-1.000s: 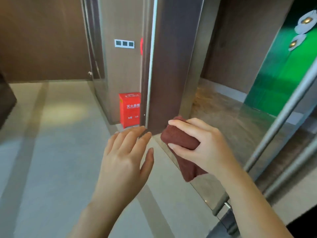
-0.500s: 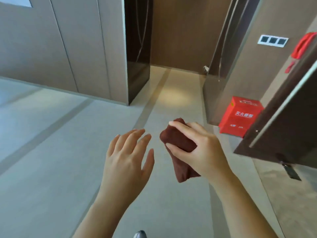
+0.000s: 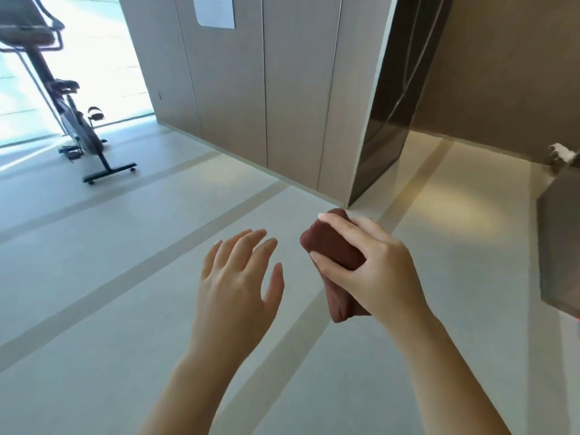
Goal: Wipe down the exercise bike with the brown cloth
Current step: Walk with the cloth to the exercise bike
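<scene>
A black exercise bike [image 3: 73, 120] stands far off at the upper left, in front of a bright window; its top runs out of the frame. My right hand [image 3: 373, 268] grips a folded brown cloth [image 3: 332, 246], whose lower end hangs below my palm. My left hand [image 3: 238, 284] is held out flat beside it, fingers apart and holding nothing. Both hands hover over the pale floor, several steps away from the bike.
A beige panelled wall [image 3: 282, 83] juts out ahead with a dark glossy corner [image 3: 383, 136]. A dark door edge [image 3: 558, 246] sits at the right. Pale floor [image 3: 125, 277] with darker stripes stretches from me toward the bike.
The view has swung left: the red box and the door have slid out on the right, and the exercise bike has come into sight. Both hands keep their pose.
</scene>
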